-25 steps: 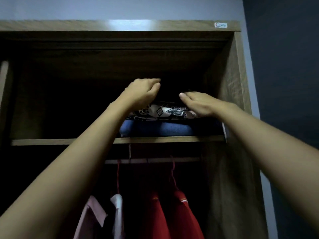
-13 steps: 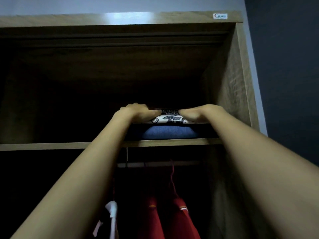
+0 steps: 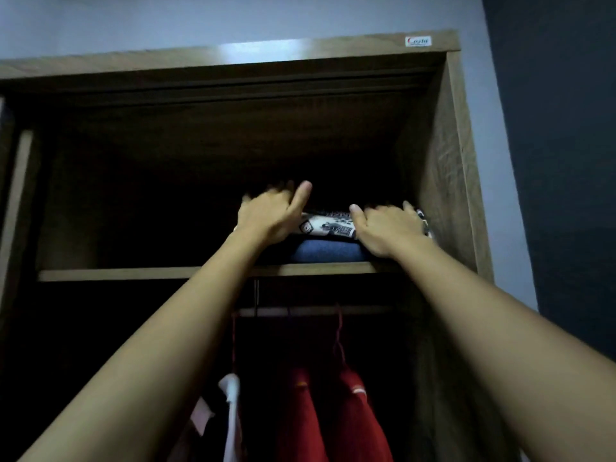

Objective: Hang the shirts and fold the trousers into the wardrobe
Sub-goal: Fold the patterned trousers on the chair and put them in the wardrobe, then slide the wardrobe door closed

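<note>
Trousers, folded: a patterned black-and-white pair [image 3: 328, 224] lies on a blue pair [image 3: 328, 252] at the shelf [image 3: 140, 273] front, near the wardrobe's right wall [image 3: 443, 181]. My left hand [image 3: 271, 215] hovers with fingers spread; my right hand [image 3: 388, 226] presses flat on the patterned pair. Dark space opens leftward. Red shirts [image 3: 333, 418] hang below.

Pale bluish wall [image 3: 233, 18] above and to the right of the furniture, dark navy wall panel [image 3: 560, 145] at the far right, small white brand sticker [image 3: 418, 41] with red lettering too blurred to read, glare patch [image 3: 266, 48] on the top board
</note>
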Motion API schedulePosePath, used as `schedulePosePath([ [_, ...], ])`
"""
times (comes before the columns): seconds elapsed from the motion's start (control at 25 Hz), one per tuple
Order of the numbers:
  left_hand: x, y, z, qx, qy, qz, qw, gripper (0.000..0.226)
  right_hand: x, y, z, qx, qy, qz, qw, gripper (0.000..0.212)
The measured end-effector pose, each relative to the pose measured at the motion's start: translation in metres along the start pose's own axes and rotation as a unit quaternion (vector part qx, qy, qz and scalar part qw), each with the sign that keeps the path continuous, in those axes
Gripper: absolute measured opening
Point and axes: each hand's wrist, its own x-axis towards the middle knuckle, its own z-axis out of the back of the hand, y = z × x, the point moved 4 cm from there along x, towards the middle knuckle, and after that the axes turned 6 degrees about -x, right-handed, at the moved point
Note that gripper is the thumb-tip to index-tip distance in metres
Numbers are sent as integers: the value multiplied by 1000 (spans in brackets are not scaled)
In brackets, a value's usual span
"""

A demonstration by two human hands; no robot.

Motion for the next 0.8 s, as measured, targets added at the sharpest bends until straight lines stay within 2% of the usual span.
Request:
schedulePosePath([
  [0.12, -36, 15, 9, -119, -109, -13, 987, 54, -37, 12, -1, 51, -55, 9, 997, 66],
  [0.2, -72, 38, 6, -118, -132, -9, 984, 55, -71, 35, 1, 92, -100, 43, 990, 68],
  [0.28, -112, 67, 8, -103, -158, -22, 982, 63, -106, 72, -4, 162, -139, 117, 970, 70],
  [0.36, -148, 97, 13, -97, -182, -34, 978, 67, -143, 117, -16, 213, -137, 202, 946, 67],
  [0.44, -185, 129, 20, -79, -202, -29, 976, 61, -179, 160, -36, 226, -135, 246, 933, 61],
  [0.52, -227, 165, 30, -57, -201, -19, 978, 55, -218, 202, -61, 256, -115, 265, 923, 55],
  [0.6, -269, 208, 41, -16, -177, -11, 984, 52, -265, 248, -90, 288, -60, 286, 912, 53],
  [0.8, -352, 310, 42, 151, -70, -26, 986, 56, -397, 352, -155, 307, 84, 354, 879, 49],
])
